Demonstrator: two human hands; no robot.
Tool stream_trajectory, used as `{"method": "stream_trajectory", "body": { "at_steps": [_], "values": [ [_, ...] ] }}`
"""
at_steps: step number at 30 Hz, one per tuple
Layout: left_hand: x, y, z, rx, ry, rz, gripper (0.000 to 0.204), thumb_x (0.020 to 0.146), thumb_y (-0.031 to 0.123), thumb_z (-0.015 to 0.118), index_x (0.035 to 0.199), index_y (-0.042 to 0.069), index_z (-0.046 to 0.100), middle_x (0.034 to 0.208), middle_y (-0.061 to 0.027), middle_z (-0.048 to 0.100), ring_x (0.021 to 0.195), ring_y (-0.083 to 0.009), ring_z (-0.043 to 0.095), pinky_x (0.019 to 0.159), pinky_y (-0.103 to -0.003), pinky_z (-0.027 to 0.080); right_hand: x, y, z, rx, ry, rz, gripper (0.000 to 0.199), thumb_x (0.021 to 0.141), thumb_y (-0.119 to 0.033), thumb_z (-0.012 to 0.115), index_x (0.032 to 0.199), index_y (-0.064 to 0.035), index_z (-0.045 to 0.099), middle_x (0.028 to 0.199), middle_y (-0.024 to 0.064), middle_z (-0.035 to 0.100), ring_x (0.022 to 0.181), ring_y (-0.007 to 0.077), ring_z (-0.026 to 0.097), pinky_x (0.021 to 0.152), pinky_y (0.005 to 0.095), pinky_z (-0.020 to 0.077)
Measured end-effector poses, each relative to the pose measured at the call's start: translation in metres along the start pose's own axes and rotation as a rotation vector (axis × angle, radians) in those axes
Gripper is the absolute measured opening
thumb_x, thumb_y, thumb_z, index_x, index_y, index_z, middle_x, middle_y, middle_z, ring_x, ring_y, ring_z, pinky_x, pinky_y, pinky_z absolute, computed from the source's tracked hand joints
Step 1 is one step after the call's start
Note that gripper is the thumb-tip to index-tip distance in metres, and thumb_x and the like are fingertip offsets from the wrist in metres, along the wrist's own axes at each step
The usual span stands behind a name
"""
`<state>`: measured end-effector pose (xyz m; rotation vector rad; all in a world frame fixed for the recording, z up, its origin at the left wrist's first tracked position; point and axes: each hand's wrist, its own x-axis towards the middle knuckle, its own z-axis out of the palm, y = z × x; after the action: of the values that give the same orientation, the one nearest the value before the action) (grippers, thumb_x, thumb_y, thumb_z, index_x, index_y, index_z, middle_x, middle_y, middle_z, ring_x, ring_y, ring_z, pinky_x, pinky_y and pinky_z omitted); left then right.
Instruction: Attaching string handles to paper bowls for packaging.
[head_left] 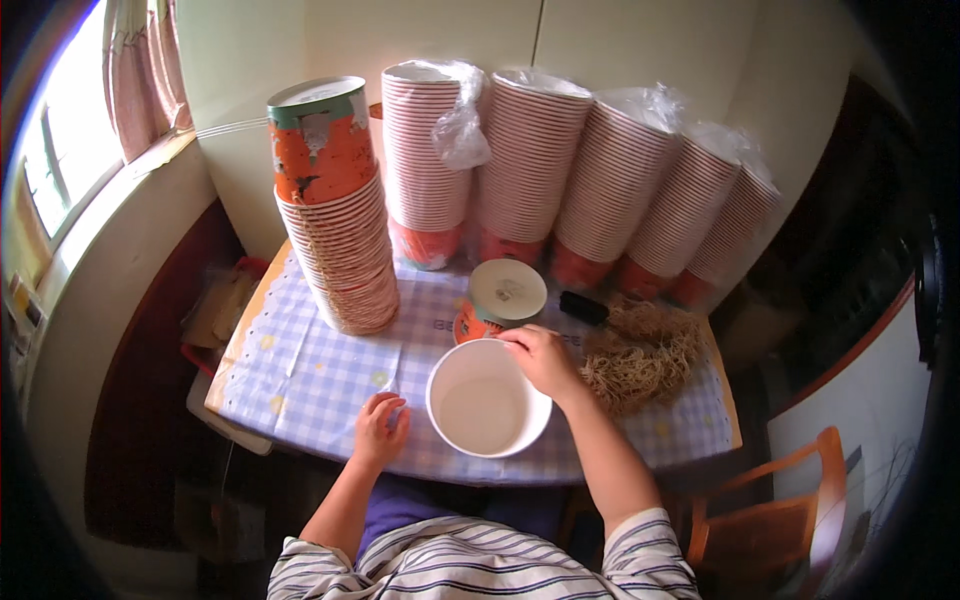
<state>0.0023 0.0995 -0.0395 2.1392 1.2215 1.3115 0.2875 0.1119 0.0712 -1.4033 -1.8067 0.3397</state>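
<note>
- The table (300, 380) under me is the biggest thing here, covered in a blue-and-white checked cloth with small yellow flowers, and its near edge meets my lap.
- Along the wall at the far side lean five tall stacks of paper cups (590, 180), pale with orange bases, each topped with loose clear plastic wrap.
- To the far left stands another stack (340, 250), unwrapped and upright, with an orange-and-green cup turned bottom-up on top of it.
- A wooden chair (770, 520) sits off to my lower right, beside the table's corner.
- A heap of tan string handles (640, 355) lies on the cloth to the right, just beside my right wrist.
- The white paper bucket (488, 400) sits open side up near the table's front edge, between my two hands; its inside is plain white.
- Just behind it stands a single orange cup upside down (500, 300), its round pale base facing up, almost touching the bucket's far rim.
- My right hand (542, 358) rests on the bucket's far right rim, fingers curled over the edge and pinching it.
- My left hand (380, 425) lies on the cloth just left of the bucket, fingers bent inward in a loose curl; I cannot tell whether anything is between them.
- A small black object (583, 306) lies behind the string heap, near the wrapped stacks.
</note>
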Motion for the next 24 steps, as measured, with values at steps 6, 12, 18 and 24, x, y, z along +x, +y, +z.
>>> {"method": "stream_trajectory", "body": {
  "at_steps": [6, 12, 18, 24],
  "values": [
    [-0.005, -0.005, -0.002, -0.028, -0.014, -0.01, 0.015, 0.074, 0.005, 0.064, 0.089, 0.003, 0.062, 0.095, -0.0154, 0.062, 0.086, -0.0324, 0.06, 0.074, -0.037, 0.05, -0.013, 0.029, 0.008, 0.454, 0.097, 0.23, 0.026, 0.089, -0.017, 0.06, 0.104, 0.0034, 0.063, 0.091, 0.0111, 0.068, 0.081, 0.012, 0.062, 0.071, 0.0265, 0.0495],
    [-0.003, -0.006, -0.004, -0.047, -0.077, 0.012, 0.015, 0.074, 0.006, 0.065, 0.088, 0.004, 0.062, 0.094, -0.0149, 0.062, 0.086, -0.0327, 0.06, 0.075, -0.039, 0.049, -0.082, 0.093, -0.055, -0.079, 0.299, 0.553, 0.02, 0.083, -0.018, 0.063, 0.096, -0.0028, 0.067, 0.086, 0.0114, 0.068, 0.077, 0.0201, 0.065, 0.069, 0.0311, 0.0492],
    [-0.001, -0.011, 0.0, -0.067, -0.055, 0.019, 0.015, 0.074, 0.005, 0.064, 0.088, 0.004, 0.062, 0.093, -0.0146, 0.062, 0.085, -0.0326, 0.06, 0.073, -0.039, 0.049, -0.095, 0.091, -0.074, -0.231, 0.342, 0.7, 0.018, 0.082, -0.017, 0.063, 0.088, -0.0005, 0.066, 0.078, 0.0099, 0.066, 0.07, 0.0207, 0.062, 0.065, 0.0337, 0.0476],
    [-0.001, -0.007, -0.003, -0.104, -0.025, -0.029, 0.015, 0.073, 0.002, 0.064, 0.087, 0.004, 0.062, 0.092, -0.0143, 0.062, 0.081, -0.0324, 0.061, 0.071, -0.038, 0.049, -0.08, 0.091, -0.045, -0.359, 0.261, 0.636, 0.025, 0.078, -0.026, 0.069, 0.084, -0.0034, 0.062, 0.086, 0.0118, 0.06, 0.078, 0.0268, 0.06, 0.07, 0.0379, 0.0478]
  ]
}}
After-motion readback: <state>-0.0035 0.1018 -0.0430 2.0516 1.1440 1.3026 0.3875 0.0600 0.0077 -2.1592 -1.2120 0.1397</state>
